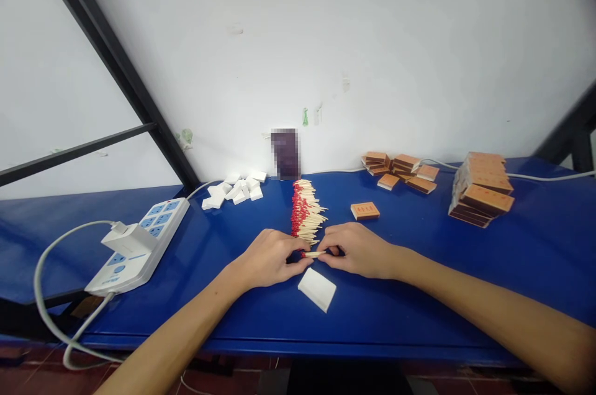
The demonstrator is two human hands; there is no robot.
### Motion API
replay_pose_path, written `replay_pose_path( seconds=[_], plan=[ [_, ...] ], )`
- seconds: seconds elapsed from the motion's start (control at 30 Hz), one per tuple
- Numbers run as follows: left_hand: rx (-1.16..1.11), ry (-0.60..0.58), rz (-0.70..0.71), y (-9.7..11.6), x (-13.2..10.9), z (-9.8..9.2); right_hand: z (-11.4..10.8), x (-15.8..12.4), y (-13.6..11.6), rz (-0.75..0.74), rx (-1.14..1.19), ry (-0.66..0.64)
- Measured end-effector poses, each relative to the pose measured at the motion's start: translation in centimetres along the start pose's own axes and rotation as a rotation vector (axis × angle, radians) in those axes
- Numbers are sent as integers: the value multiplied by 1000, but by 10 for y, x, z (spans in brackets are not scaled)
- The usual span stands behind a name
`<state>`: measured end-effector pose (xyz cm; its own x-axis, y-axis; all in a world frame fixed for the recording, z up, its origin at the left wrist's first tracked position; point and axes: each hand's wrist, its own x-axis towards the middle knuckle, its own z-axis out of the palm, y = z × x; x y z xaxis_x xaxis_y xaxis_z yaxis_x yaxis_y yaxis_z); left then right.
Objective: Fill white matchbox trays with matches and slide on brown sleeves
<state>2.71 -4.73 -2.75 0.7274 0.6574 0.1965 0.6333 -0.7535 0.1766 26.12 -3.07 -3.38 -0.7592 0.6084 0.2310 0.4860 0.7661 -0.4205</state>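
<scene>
Bare forearms (pixel 184 336) nearest; left hand (pixel 270 258) and right hand (pixel 358 251) pinch red-headed wooden matchsticks (pixel 314 254) sideways, heads leftward. I see room on glossy blue tabletop (pixel 549 252) rightward.

Blue table (pixel 419 320), loose matches (pixel 307 212) heaped on it, white boxes (pixel 317 289), matchboxes (pixel 365 211)

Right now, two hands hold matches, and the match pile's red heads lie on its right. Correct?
No: the match pile has its red heads on the left, as the head view shows; left hand and right hand do hold matches.
</scene>
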Motion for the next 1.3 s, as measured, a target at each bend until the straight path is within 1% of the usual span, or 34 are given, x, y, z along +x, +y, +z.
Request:
replay_pose_path(
  seconds=[0.27,0.43,0.57,0.73,0.97,1.13,1.3],
  plan=[
    [-18,14,18,1,0,0,3,-3,-7,-27,-210,16],
    [13,-5,9,1,1,0,5,-4,-9,-49,-307,14],
    [66,-22,10,1,0,-1,7,-2,-10,-43,-360,-15],
    [174,-35,24,1,0,-2,8,-3,-9,5,-336,-19],
    [261,-72,27,3,-1,-1,4,-3,-15,27,-306,-76],
    [257,-76,26,4,-2,-2,4,-3,-18,49,-354,-92],
    [212,-80,20,4,-2,-6,7,-1,-18,99,-316,-57]
  ],
)
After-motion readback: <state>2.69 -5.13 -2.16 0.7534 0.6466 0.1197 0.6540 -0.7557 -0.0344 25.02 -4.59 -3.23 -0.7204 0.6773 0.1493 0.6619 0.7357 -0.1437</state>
